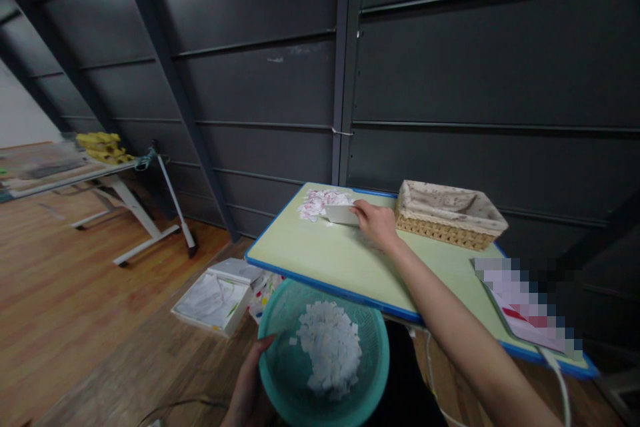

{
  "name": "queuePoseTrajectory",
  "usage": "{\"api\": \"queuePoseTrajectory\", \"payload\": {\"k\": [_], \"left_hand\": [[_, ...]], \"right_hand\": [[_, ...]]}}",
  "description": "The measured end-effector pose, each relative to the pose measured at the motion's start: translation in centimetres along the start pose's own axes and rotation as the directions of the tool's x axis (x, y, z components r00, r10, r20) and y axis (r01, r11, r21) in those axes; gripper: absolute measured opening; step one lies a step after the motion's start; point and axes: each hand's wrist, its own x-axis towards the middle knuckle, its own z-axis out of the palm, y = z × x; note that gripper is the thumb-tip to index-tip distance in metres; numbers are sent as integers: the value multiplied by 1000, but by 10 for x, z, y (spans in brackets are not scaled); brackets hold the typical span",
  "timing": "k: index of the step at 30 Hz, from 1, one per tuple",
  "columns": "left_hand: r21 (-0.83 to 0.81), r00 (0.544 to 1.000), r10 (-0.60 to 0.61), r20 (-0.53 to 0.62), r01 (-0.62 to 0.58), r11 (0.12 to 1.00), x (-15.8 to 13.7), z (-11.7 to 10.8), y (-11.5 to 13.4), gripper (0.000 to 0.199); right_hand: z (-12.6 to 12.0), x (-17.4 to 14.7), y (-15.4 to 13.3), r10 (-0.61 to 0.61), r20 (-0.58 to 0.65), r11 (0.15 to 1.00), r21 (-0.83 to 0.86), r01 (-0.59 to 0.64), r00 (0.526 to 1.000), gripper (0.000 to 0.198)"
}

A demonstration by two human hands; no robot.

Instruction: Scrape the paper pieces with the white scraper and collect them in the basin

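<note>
My left hand [254,373] grips the left rim of a teal plastic basket [280,387], thumb over the edge. Inside the basket lies a heap of small white paper pieces [331,350]. It sits just under the front edge of a pale green tabletop with blue edging [300,250]. My right hand [376,221] reaches across the table and is closed on a flat, whitish rectangular card [341,215]. The card stands on edge against a pile of white and pinkish paper scraps [320,201] near the table's far left corner.
A lined wicker basket [445,230] stands at the table's back right. Nearer on the right lies a partly blurred tablet-like object [520,310] with a white cable. An open white box [215,300] rests on the floor. Another table [70,173] holds yellow items [103,147].
</note>
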Motion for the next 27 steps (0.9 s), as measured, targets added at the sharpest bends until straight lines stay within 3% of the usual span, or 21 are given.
{"api": "queuePoseTrajectory", "payload": {"k": [7, 12, 16, 23, 27], "left_hand": [[-28, 1000, 4, 28, -3, 1000, 3, -2, 0, 20], [-46, 998, -21, 52, 23, 999, 6, -7, -3, 32], [-74, 1000, -18, 18, 20, 997, 3, -1, 1, 32], [-127, 1000, -24, -9, 22, 992, -1, 11, 10, 7], [-126, 999, -40, 14, 42, 991, -4, 10, 9, 12]], "right_hand": [[1, -1, -2, -6, 7, 1000, 16, 6, 1000, 36], [-1, 0, 0, -27, 40, 999, 34, 26, 999, 36], [-10, 2, 4, -69, 61, 985, 161, 59, 996, 32], [-28, 4, 2, -181, 215, 815, 578, 24, 960, 28], [-26, 0, -8, -185, 323, 704, 702, -104, 928, 31]]}}
